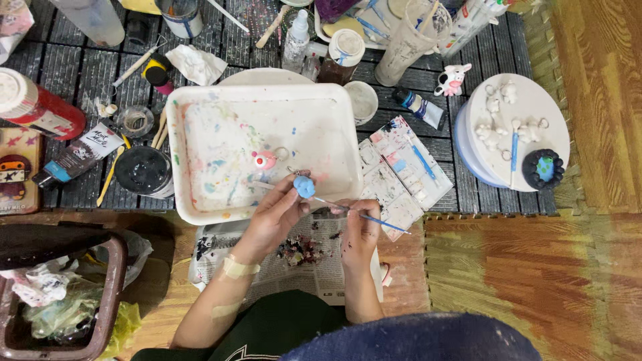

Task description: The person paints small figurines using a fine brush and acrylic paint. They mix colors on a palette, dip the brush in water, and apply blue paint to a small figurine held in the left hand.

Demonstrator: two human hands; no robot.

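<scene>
left hand (275,215) grasps a small blue figurine (304,186) with a metal key ring on top, pinched at the fingertips and held just above the near edge of the white paint-stained tray (200,107). right hand (361,228) is clenched on a thin blue-handled paintbrush (364,214), pencil-style; its shaft runs from lower right up-left toward the figurine, and the tip sits at or just below the figurine, contact hard to tell. a pink figurine (265,160) with a key ring lies inside the tray, just up-left of the blue one. the left forearm carries a beige bandage strip near the wrist. under both hands lies a sheet of newspaper (314,267) with dark paint smears. right of the tray sits a white rectangular palette (401,175) with many small wells, a blue-handled brush lying across it. further right a round white stand (535,100) holds several unpainted white figurines, another blue brush and 1 dark blue ring-shaped piece. left of the tray is a round black-lidded jar (142,170), a red paint jar (40,110) and tubes. a brown waste bin (110,301) with crumpled plastic is at lower left. everything rests on dark mats on the wooden floor.
</scene>
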